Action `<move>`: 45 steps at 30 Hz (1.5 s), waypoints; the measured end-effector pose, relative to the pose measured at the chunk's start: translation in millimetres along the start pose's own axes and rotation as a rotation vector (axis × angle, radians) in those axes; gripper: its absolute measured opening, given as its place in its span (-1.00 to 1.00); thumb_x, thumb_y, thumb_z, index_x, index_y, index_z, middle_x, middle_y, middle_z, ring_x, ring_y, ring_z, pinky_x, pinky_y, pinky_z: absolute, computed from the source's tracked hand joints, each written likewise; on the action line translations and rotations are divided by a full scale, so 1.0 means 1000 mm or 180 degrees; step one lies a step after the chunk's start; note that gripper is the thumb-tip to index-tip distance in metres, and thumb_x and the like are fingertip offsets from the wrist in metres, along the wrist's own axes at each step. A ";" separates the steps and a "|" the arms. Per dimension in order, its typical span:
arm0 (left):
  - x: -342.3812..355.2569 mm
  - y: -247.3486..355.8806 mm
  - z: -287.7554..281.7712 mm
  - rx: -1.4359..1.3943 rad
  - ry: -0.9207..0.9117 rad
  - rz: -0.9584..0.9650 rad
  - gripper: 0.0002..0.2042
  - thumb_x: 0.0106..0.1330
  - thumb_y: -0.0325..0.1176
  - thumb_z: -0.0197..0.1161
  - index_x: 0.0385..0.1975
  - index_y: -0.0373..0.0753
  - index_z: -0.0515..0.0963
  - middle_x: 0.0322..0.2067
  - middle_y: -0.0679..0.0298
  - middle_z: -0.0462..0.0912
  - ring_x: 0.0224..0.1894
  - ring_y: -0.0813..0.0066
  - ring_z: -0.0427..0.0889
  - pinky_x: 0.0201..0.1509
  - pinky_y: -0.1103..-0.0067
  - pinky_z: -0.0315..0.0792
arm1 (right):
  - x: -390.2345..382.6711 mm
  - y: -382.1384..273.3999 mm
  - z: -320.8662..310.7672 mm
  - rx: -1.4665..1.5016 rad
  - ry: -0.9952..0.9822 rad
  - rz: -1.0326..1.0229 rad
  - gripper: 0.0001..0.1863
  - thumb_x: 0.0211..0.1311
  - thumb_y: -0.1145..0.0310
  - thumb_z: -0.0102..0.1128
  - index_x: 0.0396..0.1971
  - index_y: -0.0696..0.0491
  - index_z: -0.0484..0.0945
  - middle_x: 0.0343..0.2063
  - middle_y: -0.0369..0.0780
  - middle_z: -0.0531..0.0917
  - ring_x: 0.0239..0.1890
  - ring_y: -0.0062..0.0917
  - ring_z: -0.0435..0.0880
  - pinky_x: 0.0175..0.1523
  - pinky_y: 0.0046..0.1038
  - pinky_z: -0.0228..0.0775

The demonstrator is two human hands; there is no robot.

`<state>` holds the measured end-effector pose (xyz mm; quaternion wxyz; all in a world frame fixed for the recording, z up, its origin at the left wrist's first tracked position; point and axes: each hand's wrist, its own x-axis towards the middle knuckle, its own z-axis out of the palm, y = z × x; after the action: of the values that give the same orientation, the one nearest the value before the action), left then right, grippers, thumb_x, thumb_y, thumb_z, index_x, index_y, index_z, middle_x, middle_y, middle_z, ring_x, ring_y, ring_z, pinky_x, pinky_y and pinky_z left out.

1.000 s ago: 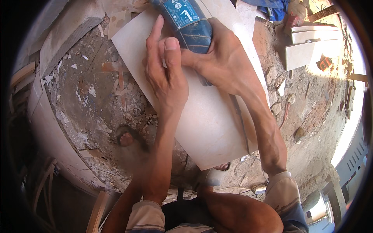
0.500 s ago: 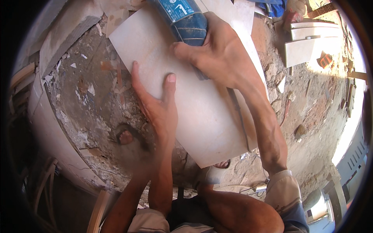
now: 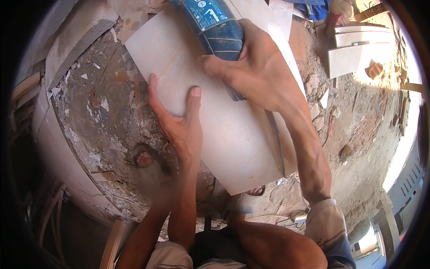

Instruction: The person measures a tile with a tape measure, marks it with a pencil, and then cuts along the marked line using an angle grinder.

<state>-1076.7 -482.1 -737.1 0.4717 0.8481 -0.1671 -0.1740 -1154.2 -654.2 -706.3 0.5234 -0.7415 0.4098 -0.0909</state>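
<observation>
My right hand (image 3: 260, 67) is wrapped round the rear of a blue corded power tool, by its barrel shape an angle grinder (image 3: 219, 36). Its front end lies outside the top of the view. The tool is over a large pale cream tile (image 3: 228, 148), and its dark cord (image 3: 274, 132) trails across the surface toward me. At the tile's left edge rests my left hand (image 3: 179, 119), thumb on top and index finger stretched along the edge, the two spread apart. Its other fingers are hidden.
Rubble and chips litter the dirt floor (image 3: 107, 130) around the tile. Cut tile pieces (image 3: 345, 60) lie at the far right beside an orange-red object (image 3: 374, 69). A blue cloth (image 3: 313, 8) is at the top. My feet flank the tile's near end.
The grinder and my right hand have shifted slightly toward me and to the right. My left hand has slid a little to the left along the tile.
</observation>
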 end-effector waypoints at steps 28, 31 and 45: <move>0.000 -0.003 0.001 -0.0061 0.0004 0.0074 -0.14 0.36 -0.28 0.56 0.59 -0.18 0.18 0.35 -0.15 0.48 0.33 0.04 0.55 0.40 0.21 0.47 | -0.004 -0.006 -0.008 0.0322 -0.0077 0.0044 -0.40 0.08 0.10 0.57 -0.29 0.44 0.62 -0.56 0.08 0.72 -0.46 -0.22 0.81 -0.32 -0.29 0.64; -0.001 -0.003 0.002 -0.0074 0.0019 0.0068 -0.13 0.36 -0.28 0.56 0.59 -0.17 0.18 0.35 -0.15 0.48 0.33 0.04 0.55 0.39 0.20 0.48 | -0.006 -0.008 -0.009 0.0327 -0.0102 0.0057 -0.43 0.09 0.11 0.57 -0.32 0.43 0.62 -0.56 0.06 0.72 -0.47 -0.24 0.81 -0.33 -0.29 0.63; -0.001 -0.004 0.002 -0.0010 0.0032 0.0044 -0.14 0.37 -0.31 0.56 0.60 -0.16 0.18 0.35 -0.15 0.47 0.33 0.04 0.56 0.36 0.21 0.52 | -0.016 -0.004 -0.011 0.0341 -0.0081 0.0115 -0.42 0.04 0.10 0.56 -0.32 0.41 0.62 -0.55 0.05 0.71 -0.43 -0.20 0.79 -0.26 -0.26 0.62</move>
<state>-1078.2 -481.3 -741.4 0.4750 0.8471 -0.1703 -0.1667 -1168.2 -650.2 -693.7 0.5691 -0.7060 0.4110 -0.0937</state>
